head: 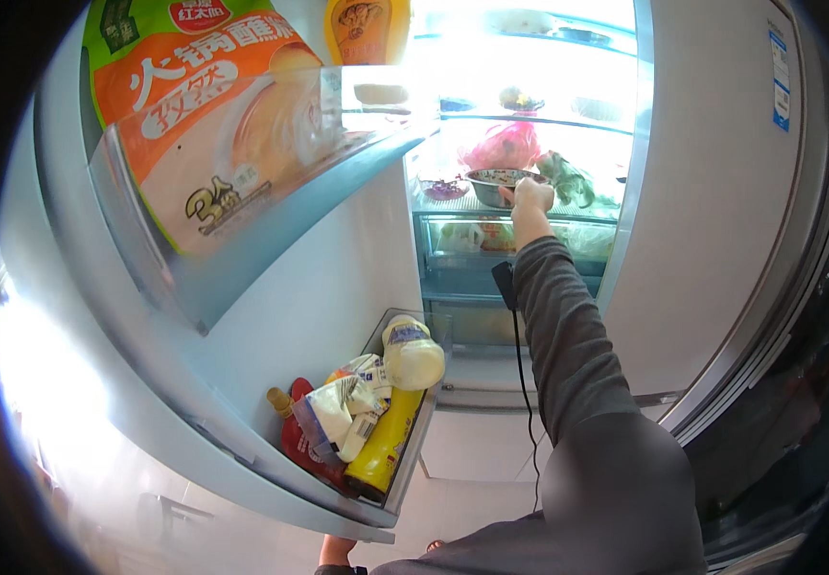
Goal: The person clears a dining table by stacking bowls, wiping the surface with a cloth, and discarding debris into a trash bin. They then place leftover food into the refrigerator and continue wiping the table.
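Note:
My right hand [532, 198] grips the near right rim of a metal bowl [488, 188] on a shelf inside the refrigerator. The bowl holds food that I cannot make out. Purple food on a dish [446, 189] lies left of it, a pink plastic bag [504, 146] behind it and leafy greens [565, 178] to its right. My left hand [337, 550] shows only in part at the bottom, by the lower edge of the open refrigerator door [299, 266]; its fingers are hidden.
The upper door bin [271, 269] holds a large orange packet [206, 122] and a yellow bottle [368, 32]. In the lower door bin [414, 445] are a white-capped jar [413, 356], a yellow bottle [388, 438], a red bottle and packets. A black cable [524, 388] hangs beside my right sleeve.

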Demonstrator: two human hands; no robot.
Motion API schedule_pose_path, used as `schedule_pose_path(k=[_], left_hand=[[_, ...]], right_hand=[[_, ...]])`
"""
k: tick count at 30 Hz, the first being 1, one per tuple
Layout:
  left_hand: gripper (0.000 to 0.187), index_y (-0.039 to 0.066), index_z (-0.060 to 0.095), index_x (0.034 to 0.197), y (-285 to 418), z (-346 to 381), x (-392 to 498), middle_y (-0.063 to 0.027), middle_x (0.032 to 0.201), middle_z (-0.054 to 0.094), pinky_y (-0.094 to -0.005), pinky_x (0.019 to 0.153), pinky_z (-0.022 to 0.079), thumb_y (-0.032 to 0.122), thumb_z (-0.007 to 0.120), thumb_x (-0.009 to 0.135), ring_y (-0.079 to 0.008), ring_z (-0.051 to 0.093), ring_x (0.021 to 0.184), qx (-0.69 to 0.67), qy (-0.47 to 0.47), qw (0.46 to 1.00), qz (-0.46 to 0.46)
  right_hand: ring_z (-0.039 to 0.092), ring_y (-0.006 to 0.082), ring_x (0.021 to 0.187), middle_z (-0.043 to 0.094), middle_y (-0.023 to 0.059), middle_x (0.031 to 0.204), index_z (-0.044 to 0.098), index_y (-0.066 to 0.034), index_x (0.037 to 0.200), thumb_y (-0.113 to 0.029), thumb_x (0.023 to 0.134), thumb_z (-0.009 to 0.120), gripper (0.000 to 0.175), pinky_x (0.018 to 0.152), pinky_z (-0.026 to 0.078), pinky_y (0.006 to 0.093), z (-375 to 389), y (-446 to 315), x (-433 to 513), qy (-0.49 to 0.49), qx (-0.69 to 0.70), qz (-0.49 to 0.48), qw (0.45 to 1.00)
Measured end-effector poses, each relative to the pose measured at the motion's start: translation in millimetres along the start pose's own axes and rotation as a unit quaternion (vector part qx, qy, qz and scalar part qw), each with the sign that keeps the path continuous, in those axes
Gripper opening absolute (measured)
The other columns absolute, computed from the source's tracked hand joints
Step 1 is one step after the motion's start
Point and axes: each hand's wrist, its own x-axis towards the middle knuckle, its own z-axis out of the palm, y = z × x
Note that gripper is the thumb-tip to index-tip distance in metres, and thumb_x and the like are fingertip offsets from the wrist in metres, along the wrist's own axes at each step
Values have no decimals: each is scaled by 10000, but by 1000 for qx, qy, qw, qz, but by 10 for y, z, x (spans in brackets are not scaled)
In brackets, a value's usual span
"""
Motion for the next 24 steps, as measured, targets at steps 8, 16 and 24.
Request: schedule_pose_path(k=[8, 16, 24], left_hand=[[442, 95, 593, 1150, -149, -97, -78, -107, 1145, 611, -373, 941, 444, 281, 698, 764, -272, 548, 1104, 245, 88, 965, 22], [504, 99, 617, 1095, 135, 269, -198, -115, 1121, 621, -396, 890, 462, 208, 805, 640, -314, 560, 1079, 516, -40, 850, 100], [353, 89, 609, 1146, 204, 159, -181, -106, 1183, 604, -365, 927, 456, 130, 653, 798, -277, 550, 1120, 546, -225, 797, 127]], right_hand=[[656, 295, 792, 569, 204, 1035, 515, 80, 1116, 71, 833, 526, 283, 552, 629, 318, -235, -44, -125, -80, -9, -14, 997], [650, 295, 821, 538, 208, 1035, 488, 127, 1005, -168, 909, 601, 330, 661, 619, 326, -485, 55, -308, -152, -17, -26, 988], [667, 242, 808, 558, 109, 974, 515, 26, 1006, -218, 941, 559, 256, 663, 566, 274, -1003, 60, -1059, -208, -63, -34, 976]])
